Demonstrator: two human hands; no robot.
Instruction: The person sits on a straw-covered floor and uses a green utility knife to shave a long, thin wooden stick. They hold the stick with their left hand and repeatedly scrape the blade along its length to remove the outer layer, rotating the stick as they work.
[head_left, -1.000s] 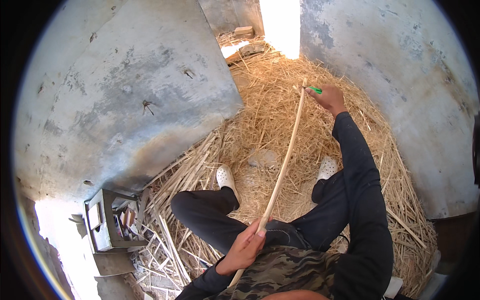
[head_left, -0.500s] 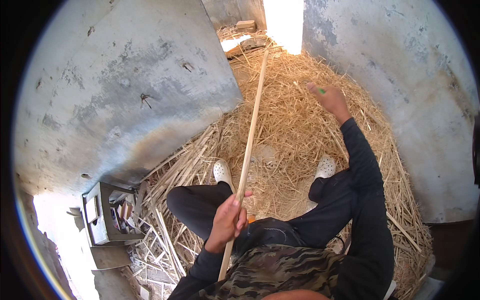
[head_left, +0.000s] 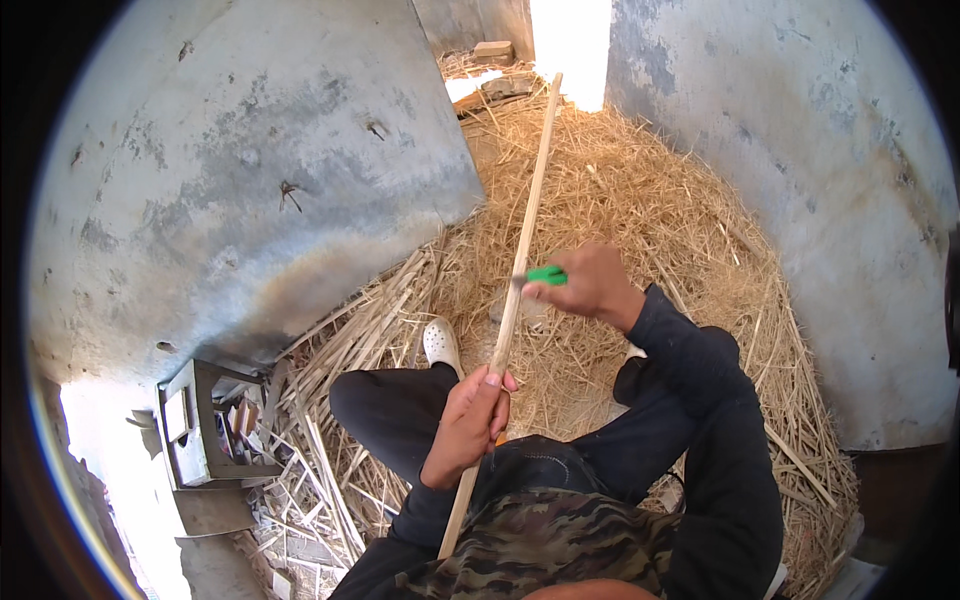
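A long pale wooden strip (head_left: 535, 200) slants up from my lap, its far end raised over the straw. My left hand (head_left: 472, 415) is wrapped around its lower part, thumb lying along the wood. Farther up, my right hand (head_left: 592, 285) grips a small green-handled knife (head_left: 546, 276). The knife's short dark blade meets the strip about midway, and seems to touch it. Blur softens the blade, so its exact shape cannot be made out.
Shavings and straw-like strips (head_left: 600, 200) cover the floor around my feet. Split strips (head_left: 370, 320) are stacked at the left beside a small open wooden cabinet (head_left: 200, 430) with odds and ends inside. Plaster walls (head_left: 260, 150) stand close on both sides. A brick (head_left: 493, 50) lies by the bright doorway.
My right hand has come down and left with the knife, from out over the straw to the strip. The strip's far end has swung slightly right and up; my left hand still holds it.
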